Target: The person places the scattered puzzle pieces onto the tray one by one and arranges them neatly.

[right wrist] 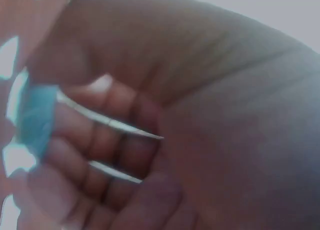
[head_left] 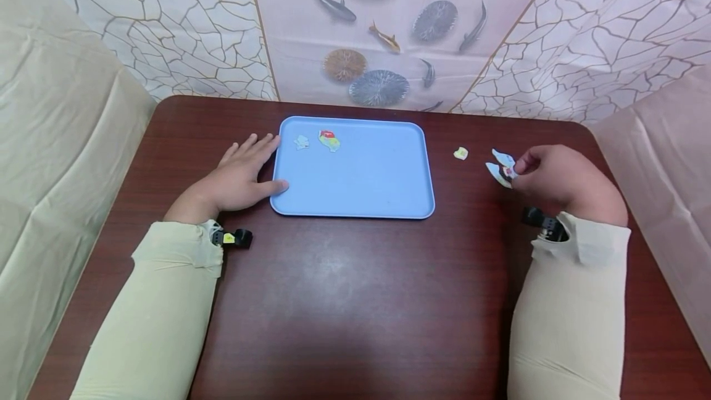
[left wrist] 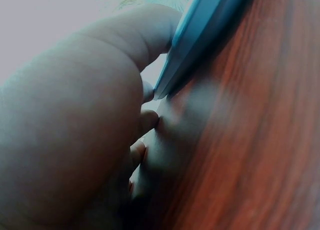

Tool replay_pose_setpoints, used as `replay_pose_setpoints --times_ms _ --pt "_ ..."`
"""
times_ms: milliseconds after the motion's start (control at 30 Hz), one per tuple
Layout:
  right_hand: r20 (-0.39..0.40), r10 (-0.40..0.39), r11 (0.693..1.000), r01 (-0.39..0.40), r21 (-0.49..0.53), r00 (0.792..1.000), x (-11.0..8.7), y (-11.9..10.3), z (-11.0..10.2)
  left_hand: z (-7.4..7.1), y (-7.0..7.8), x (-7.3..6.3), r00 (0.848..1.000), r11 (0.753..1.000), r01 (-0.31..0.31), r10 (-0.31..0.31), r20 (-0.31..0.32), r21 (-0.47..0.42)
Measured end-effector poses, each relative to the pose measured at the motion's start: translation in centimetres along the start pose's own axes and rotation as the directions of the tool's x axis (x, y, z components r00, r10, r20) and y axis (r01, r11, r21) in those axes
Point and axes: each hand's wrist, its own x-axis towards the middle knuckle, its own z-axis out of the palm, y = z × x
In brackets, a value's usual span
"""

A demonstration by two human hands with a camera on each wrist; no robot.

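My left hand (head_left: 239,178) lies with fingers spread at the left end of a light blue tray (head_left: 366,199), its thumb over the rim. In the left wrist view the thumb (left wrist: 155,32) touches the tray's edge (left wrist: 200,35). To the right of the tray, my right hand (head_left: 561,178) pinches a small irregular printed piece (head_left: 511,171) between thumb and fingers. That piece (right wrist: 37,117) looks bluish in the right wrist view. Two more light pieces show beside the fingertips, one above (head_left: 503,158) and one to the left (head_left: 498,175); whether they touch the held piece is unclear.
On the tray's upper left lie a red and yellow printed piece (head_left: 330,141) and a pale blue one (head_left: 302,142). A small yellowish piece (head_left: 460,153) lies on the dark wooden table (head_left: 333,301) between tray and right hand. Patterned cloth (head_left: 366,36) hangs behind the table.
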Motion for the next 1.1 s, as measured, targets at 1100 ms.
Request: replay_pose_setpoints --times_ms 1100 --pt "-0.494 -0.188 0.952 0.28 0.12 0.849 2.1 -11.8 2.4 0.0 -0.1 0.0 1.0 1.0 0.002 -0.002 -0.001 -0.01"
